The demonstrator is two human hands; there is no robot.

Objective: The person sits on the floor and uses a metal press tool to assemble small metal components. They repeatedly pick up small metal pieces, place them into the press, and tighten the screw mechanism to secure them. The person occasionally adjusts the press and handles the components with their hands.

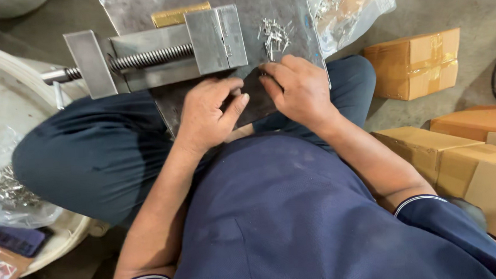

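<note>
A dark metal plate [174,106] lies across the person's lap, carrying a steel vise [155,51] at its far left and a scatter of small pins [274,35] at far right. The left hand [208,113] and right hand [298,87] rest on its near edge, fingers curled together; whether they pinch anything cannot be told. Cardboard boxes [414,62] sit right.
</note>
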